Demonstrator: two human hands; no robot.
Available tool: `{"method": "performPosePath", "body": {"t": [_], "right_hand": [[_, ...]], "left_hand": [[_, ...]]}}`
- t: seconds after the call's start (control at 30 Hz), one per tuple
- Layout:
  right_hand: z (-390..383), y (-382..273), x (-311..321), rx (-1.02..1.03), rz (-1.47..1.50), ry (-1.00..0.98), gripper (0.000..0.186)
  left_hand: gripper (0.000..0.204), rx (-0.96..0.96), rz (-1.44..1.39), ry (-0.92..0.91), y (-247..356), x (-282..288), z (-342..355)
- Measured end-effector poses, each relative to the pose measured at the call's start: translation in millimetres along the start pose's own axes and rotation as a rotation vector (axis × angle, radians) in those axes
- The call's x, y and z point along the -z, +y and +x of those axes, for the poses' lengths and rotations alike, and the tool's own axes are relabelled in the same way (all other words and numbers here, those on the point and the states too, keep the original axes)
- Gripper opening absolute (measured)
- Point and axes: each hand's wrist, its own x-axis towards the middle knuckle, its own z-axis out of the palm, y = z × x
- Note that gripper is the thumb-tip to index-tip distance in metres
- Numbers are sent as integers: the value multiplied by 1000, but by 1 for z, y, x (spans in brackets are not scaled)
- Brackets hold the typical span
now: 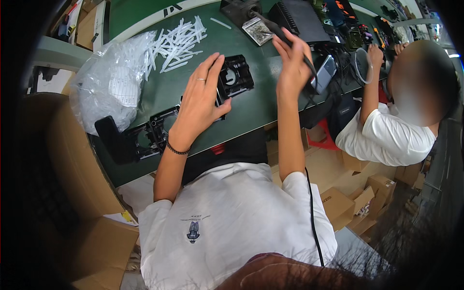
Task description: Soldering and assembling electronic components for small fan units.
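Observation:
My left hand (198, 101) grips a black plastic part (236, 77) with a round opening, fingers along its left side and thumb at the lower corner. My right hand (292, 67) is closed on a dark pen-shaped tool (268, 26), likely a soldering iron, whose far end meets a dark stand (241, 8) above a small metal tin (257, 31) of shavings. More black frames (162, 125) lie partly behind my left forearm, beside a dark phone-shaped object (108, 133).
A plastic bag (106, 84) and scattered white sticks (174, 41) lie on the green bench (241, 111). Dark devices, cables and a metallic object (325, 72) crowd the right. A co-worker (386, 140) sits at right with both hands at the bench. Cardboard boxes (338, 208) stand below.

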Motion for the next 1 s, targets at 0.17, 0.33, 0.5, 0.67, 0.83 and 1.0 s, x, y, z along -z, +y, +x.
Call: {"method": "performPosePath", "body": {"t": [0.17, 0.33, 0.5, 0.67, 0.83, 1.0], "right_hand": [[-83, -20, 52, -36, -92, 117, 32], [-109, -15, 75, 76, -89, 3, 20], [-114, -13, 84, 104, -242, -110, 19], [-113, -11, 89, 129, -296, -183, 20], [-111, -10, 90, 152, -353, -247, 20], [-112, -10, 88, 155, -304, -178, 20]], "left_hand": [[89, -41, 27, 103, -4, 2, 2], [90, -28, 42, 107, -2, 1, 4], [90, -31, 45, 115, -3, 0, 5], [91, -35, 41, 115, -3, 0, 4], [91, -56, 37, 145, -4, -1, 5], [91, -57, 25, 148, -6, -2, 6]]}}
